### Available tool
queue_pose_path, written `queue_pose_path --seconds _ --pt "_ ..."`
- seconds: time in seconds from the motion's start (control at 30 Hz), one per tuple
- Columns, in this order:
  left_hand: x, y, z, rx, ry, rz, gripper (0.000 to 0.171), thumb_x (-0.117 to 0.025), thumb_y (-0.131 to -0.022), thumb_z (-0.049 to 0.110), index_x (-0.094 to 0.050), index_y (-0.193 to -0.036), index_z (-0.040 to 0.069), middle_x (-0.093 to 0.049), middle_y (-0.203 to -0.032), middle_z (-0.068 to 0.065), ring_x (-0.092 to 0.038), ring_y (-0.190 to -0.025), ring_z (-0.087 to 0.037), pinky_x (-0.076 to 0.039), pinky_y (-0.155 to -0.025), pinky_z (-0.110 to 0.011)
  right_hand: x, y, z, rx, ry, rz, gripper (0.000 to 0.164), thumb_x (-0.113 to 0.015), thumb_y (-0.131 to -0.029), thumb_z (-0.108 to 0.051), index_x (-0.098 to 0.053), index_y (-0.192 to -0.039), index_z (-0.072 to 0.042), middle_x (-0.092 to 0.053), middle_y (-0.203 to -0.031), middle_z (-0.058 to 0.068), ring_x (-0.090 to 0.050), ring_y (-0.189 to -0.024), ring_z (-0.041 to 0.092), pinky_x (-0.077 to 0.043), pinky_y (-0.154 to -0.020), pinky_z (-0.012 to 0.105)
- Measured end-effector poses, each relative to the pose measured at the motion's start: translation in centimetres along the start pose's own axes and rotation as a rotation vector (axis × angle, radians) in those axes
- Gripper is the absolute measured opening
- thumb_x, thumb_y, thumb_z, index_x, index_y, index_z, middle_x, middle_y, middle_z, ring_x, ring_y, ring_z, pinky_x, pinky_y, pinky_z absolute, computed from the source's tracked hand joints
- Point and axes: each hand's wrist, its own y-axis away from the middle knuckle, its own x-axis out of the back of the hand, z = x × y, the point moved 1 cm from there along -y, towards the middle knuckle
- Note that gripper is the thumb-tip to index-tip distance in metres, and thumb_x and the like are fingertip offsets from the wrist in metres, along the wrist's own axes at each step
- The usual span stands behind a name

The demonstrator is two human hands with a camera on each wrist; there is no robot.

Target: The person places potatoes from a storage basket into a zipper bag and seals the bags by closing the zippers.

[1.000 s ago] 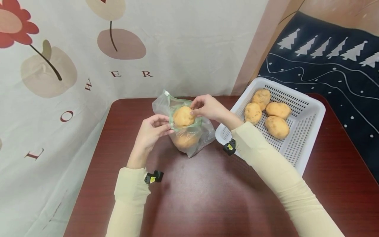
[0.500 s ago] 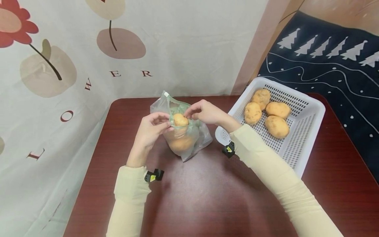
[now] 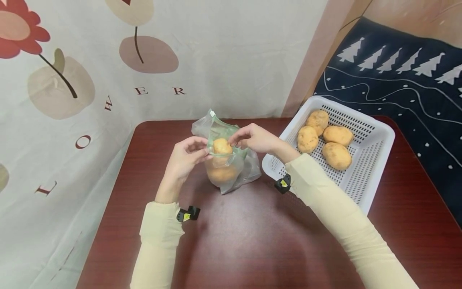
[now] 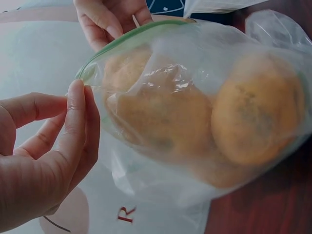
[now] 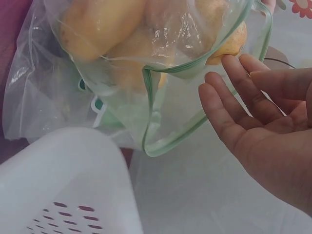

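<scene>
Pinching the rim of the bag (image 3: 249, 176), the left hand (image 3: 182, 158) has its thumb and fingertips together on the near left side of the mouth. The bag is on the table (image 3: 238, 245), left of the basket (image 3: 381, 168); its mouth faces up, one lower corner points toward the person, and the slider (image 3: 212, 114) marks the far left corner of the mouth. A potato (image 3: 221, 147) sits at the opening with one rounded end pointing up; cloudy plastic hides the rest, so its long axis cannot be told. More potatoes show below it through the film. The right hand (image 3: 258, 138) comes in from the other side, fingers loosely bent and uncurled, a fingertip touching the potato. Four potatoes lie together in the basket: the right-hand one (image 3: 338, 135) has its long axis roughly left to right, while the nearest (image 3: 337, 156) slants from far left to near right.
</scene>
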Motion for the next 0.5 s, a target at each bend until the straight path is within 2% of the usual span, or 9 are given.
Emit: queue_pose_path --seconds 0.23,0.37,0.5 --pt "1.3 0.4 -0.9 0.030 0.022 0.037 0.022 -0.053 -0.080 -0.018 -0.057 -0.095 -0.003 -0.056 -0.080 -0.006 -0.061 -0.069 -0.011 -0.056 -0.071 -0.029 0.2 0.4 0.7 -0.013 0.014 0.012 0.027 -0.048 -0.084 0.010 -0.064 -0.105 0.006 -0.065 -0.101 0.018 -0.060 -0.092 0.030 -0.053 -0.077 0.036" --pt "1.9 0.5 -1.0 0.049 0.009 0.057 0.021 -0.054 -0.081 -0.017 -0.056 -0.096 -0.004 -0.056 -0.080 -0.006 -0.060 -0.071 -0.011 -0.055 -0.072 -0.029 0.4 0.6 0.6 -0.030 -0.014 0.032 0.024 -0.050 -0.085 0.009 -0.062 -0.106 0.008 -0.064 -0.100 0.022 -0.060 -0.092 0.033 -0.053 -0.077 0.035" --pt "2.2 0.6 -1.1 0.055 0.003 0.060 0.020 -0.053 -0.081 -0.017 -0.054 -0.098 -0.007 -0.056 -0.080 -0.006 -0.060 -0.071 -0.012 -0.055 -0.073 -0.030 0.8 0.8 0.6 -0.062 -0.037 0.048 0.023 -0.051 -0.086 0.006 -0.060 -0.107 0.010 -0.063 -0.102 0.022 -0.062 -0.088 0.029 -0.054 -0.076 0.031"
